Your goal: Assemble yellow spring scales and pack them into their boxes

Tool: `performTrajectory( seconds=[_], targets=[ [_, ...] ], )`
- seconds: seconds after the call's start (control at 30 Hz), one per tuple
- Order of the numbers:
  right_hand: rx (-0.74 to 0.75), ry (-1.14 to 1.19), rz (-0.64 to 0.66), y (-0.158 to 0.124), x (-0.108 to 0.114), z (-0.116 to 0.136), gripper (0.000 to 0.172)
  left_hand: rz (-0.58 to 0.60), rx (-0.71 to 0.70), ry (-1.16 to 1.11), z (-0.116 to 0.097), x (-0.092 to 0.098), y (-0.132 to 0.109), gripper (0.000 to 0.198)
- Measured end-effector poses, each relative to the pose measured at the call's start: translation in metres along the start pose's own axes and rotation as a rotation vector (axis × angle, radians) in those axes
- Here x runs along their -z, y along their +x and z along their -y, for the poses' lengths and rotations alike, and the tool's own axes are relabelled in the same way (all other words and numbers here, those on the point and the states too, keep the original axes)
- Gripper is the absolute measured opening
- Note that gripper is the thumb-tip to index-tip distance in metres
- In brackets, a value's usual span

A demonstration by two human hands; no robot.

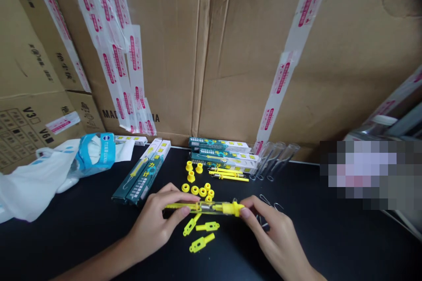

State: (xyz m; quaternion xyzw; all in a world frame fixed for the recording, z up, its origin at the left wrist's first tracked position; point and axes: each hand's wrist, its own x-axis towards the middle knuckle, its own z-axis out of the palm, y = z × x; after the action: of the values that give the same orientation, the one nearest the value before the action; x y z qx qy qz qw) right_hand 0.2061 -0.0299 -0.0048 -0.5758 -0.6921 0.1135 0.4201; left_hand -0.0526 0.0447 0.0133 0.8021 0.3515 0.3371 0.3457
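My left hand (pixel 157 223) pinches the left part of a clear tube with yellow fittings (pixel 204 207), held level just above the black table (pixel 66 232). At the tube's right end sits a yellow cap, and my right hand (pixel 270 232) grips it there with thumb and fingers. Three flat yellow plastic pieces (pixel 201 232) lie on the table just below the tube. Several yellow caps and rings (pixel 197 184) sit just beyond it.
Green and white boxes (pixel 145 171) lie to the left, with more boxes (pixel 220 151) and yellow rods (pixel 229 175) behind. Clear tubes (pixel 275 160) and wire hooks (pixel 268 202) lie at right. White plastic bags (pixel 49 171) sit far left. Taped cardboard (pixel 231 61) walls the back.
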Motion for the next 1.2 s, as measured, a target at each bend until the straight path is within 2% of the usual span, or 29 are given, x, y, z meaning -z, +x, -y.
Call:
performTrajectory(
  seconds=[0.03,0.07,0.13,0.17,0.27,0.4,0.53,0.77,0.93,1.2],
  targets=[
    [-0.003,0.027,-0.006,-0.001,-0.001,-0.001,0.015,0.000,0.004,-0.002,0.000,0.000,0.000,0.026],
    [-0.004,0.055,-0.010,-0.001,-0.002,-0.003,0.017,-0.001,0.008,-0.005,0.000,0.000,0.000,0.026],
    [0.014,0.097,-0.015,-0.002,-0.003,-0.004,0.032,-0.002,0.016,-0.011,0.001,0.000,0.000,0.026],
    [0.033,0.107,-0.023,-0.003,-0.004,-0.004,0.034,-0.003,0.019,-0.014,0.001,0.000,0.000,0.026],
    [0.105,0.111,-0.046,-0.003,-0.003,-0.003,0.025,-0.003,0.029,-0.020,0.001,0.000,0.000,0.026],
    [0.136,0.157,-0.051,-0.003,-0.001,-0.003,0.027,-0.005,0.028,-0.018,0.000,0.001,0.000,0.025],
    [0.003,0.274,-0.040,-0.003,-0.003,-0.005,0.027,-0.012,0.006,0.001,0.000,0.001,0.000,0.025],
    [-0.342,0.683,0.009,0.004,-0.009,-0.001,0.021,-0.008,0.005,0.011,0.001,-0.001,-0.001,0.025],
    [-0.417,0.793,0.041,0.006,-0.009,0.004,0.021,0.014,0.042,0.001,0.001,-0.002,0.000,0.026],
    [-0.507,0.997,-0.057,0.007,-0.011,0.017,0.025,0.017,0.058,-0.076,-0.003,-0.003,0.000,0.027]
  ],
)
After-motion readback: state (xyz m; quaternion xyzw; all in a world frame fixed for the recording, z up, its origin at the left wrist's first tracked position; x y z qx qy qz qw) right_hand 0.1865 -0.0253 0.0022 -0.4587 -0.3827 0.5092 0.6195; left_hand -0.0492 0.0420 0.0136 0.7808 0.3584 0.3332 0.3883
